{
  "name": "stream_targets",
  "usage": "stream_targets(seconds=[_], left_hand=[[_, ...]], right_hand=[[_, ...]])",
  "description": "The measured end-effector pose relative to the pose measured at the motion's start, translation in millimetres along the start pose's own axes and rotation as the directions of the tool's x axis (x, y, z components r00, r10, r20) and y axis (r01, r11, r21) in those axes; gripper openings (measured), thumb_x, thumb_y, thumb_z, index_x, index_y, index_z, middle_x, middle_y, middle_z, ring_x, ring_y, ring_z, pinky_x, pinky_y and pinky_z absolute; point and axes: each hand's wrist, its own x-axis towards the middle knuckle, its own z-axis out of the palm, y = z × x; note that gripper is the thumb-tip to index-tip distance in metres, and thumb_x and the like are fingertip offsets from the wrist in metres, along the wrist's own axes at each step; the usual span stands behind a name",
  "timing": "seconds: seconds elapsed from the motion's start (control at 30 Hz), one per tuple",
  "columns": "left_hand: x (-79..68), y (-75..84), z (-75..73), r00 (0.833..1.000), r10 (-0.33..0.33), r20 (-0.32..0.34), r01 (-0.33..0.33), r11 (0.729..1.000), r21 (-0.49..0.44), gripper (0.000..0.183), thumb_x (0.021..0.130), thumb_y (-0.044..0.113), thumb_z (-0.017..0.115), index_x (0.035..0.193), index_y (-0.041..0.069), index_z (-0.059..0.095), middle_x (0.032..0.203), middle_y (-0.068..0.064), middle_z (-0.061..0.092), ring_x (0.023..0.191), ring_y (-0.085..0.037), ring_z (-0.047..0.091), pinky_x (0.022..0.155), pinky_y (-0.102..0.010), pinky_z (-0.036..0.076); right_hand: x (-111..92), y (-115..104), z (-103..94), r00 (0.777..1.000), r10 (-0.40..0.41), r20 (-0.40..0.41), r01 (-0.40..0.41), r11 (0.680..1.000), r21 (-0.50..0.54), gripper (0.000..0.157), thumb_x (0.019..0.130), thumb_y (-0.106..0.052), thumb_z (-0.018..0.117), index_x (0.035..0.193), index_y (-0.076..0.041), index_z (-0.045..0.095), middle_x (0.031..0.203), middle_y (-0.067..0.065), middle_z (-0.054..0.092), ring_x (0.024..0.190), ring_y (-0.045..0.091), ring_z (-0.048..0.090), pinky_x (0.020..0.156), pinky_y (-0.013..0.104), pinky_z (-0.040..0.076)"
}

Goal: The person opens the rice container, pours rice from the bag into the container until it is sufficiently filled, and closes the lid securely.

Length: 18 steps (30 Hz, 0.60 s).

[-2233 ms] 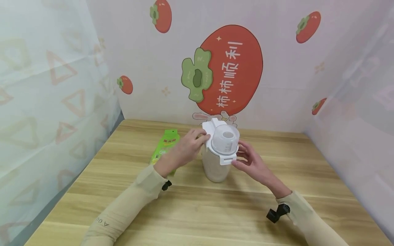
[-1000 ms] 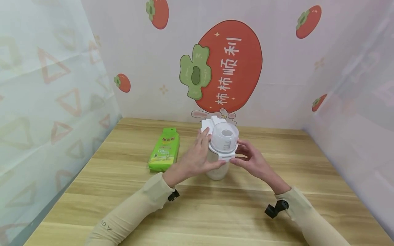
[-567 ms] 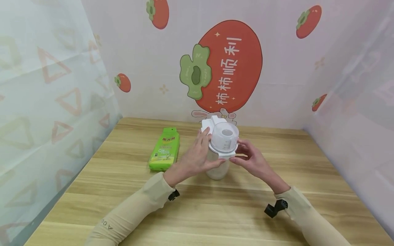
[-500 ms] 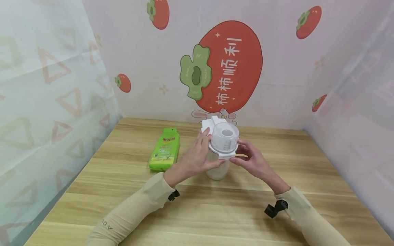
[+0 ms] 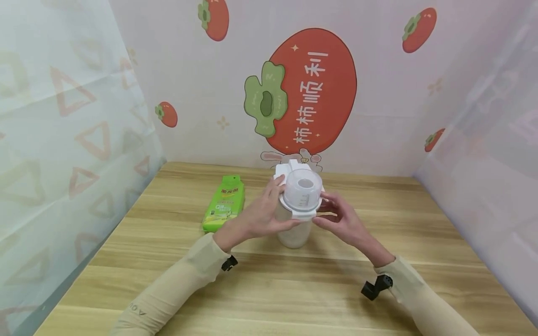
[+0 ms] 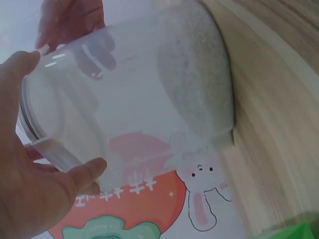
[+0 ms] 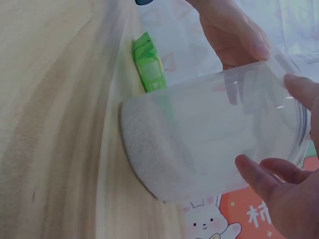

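A clear plastic storage jar (image 5: 293, 237) stands upright on the table, pale grains (image 6: 194, 74) filling its lower part. On top sits a white lid (image 5: 303, 215) with a clear measuring cup (image 5: 302, 189) over it. My left hand (image 5: 262, 212) grips the lid's left side, thumb along the front and fingers toward the back. From the right, my right hand (image 5: 342, 221) holds the lid's edge, its thumb close to the front tab. In the right wrist view, the right hand's fingers (image 7: 254, 174) curve around the upper jar wall. Part of the lid's rim is hidden behind the fingers.
A green printed packet (image 5: 226, 203) lies on the wooden table (image 5: 269, 298) left of the jar. Behind the table hangs a white backdrop (image 5: 378, 93) with a large red persimmon print. Patterned cloth walls (image 5: 54, 140) stand at both sides.
My left hand has shifted from the lid's back left so its thumb now lies along the front, uncovering the green packet. Lately the lid and cup have moved slightly left; the right hand stays nearly still.
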Motion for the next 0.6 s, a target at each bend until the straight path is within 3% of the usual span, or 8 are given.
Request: stream_targets(seconds=[0.13, 0.27, 0.43, 0.53, 0.6], left_hand=[[-1.2, -0.5, -1.7, 1.000, -0.019, -0.005, 0.019, 0.999, -0.038, 0.092, 0.079, 0.047, 0.077, 0.146, 0.006, 0.028, 0.162, -0.022, 0.011, 0.150, -0.032, 0.022, 0.117, -0.045, 0.033], [0.7, 12.1, 0.3, 0.995, -0.086, -0.059, 0.086, 0.996, 0.002, 0.095, 0.077, 0.052, 0.076, 0.146, 0.005, 0.031, 0.160, -0.030, 0.010, 0.145, -0.040, 0.030, 0.102, -0.046, 0.050], [6.7, 28.6, 5.3, 0.966, -0.243, -0.089, 0.242, 0.970, -0.014, 0.099, 0.072, 0.065, 0.075, 0.143, 0.009, 0.034, 0.154, -0.020, 0.034, 0.149, -0.041, 0.019, 0.105, -0.051, 0.046], [8.3, 30.4, 10.1, 0.952, -0.285, -0.113, 0.280, 0.958, -0.061, 0.103, 0.069, 0.067, 0.077, 0.143, 0.011, 0.033, 0.151, -0.013, 0.037, 0.151, -0.038, 0.016, 0.110, -0.053, 0.041], [8.8, 31.1, 13.0, 0.946, -0.291, -0.144, 0.283, 0.956, -0.074, 0.104, 0.067, 0.066, 0.079, 0.144, 0.012, 0.032, 0.151, -0.012, 0.035, 0.149, -0.036, 0.024, 0.108, -0.053, 0.043]], right_hand=[[-3.8, -0.3, 1.4, 1.000, -0.018, 0.004, 0.018, 1.000, -0.003, 0.054, 0.092, -0.003, 0.064, 0.142, -0.006, 0.045, 0.130, 0.020, 0.055, 0.108, 0.007, 0.063, 0.086, 0.022, 0.056], [-7.0, 0.6, 2.9, 0.998, -0.064, 0.005, 0.063, 0.998, 0.027, 0.050, 0.096, 0.001, 0.057, 0.144, -0.003, 0.042, 0.131, 0.022, 0.053, 0.110, 0.002, 0.061, 0.087, 0.025, 0.057], [-9.3, 1.2, 4.6, 0.997, -0.082, 0.010, 0.082, 0.996, 0.044, 0.050, 0.097, 0.004, 0.052, 0.145, -0.004, 0.041, 0.131, 0.021, 0.052, 0.111, 0.009, 0.060, 0.087, 0.029, 0.058], [-10.4, 0.6, 5.1, 0.997, -0.081, 0.008, 0.081, 0.996, 0.023, 0.051, 0.097, 0.005, 0.051, 0.145, -0.006, 0.041, 0.132, 0.019, 0.052, 0.111, 0.008, 0.059, 0.087, 0.025, 0.057], [-10.4, 0.3, 4.7, 0.996, -0.085, 0.009, 0.085, 0.996, 0.008, 0.051, 0.096, 0.006, 0.051, 0.145, -0.006, 0.041, 0.132, 0.018, 0.052, 0.111, 0.007, 0.059, 0.088, 0.024, 0.056]])
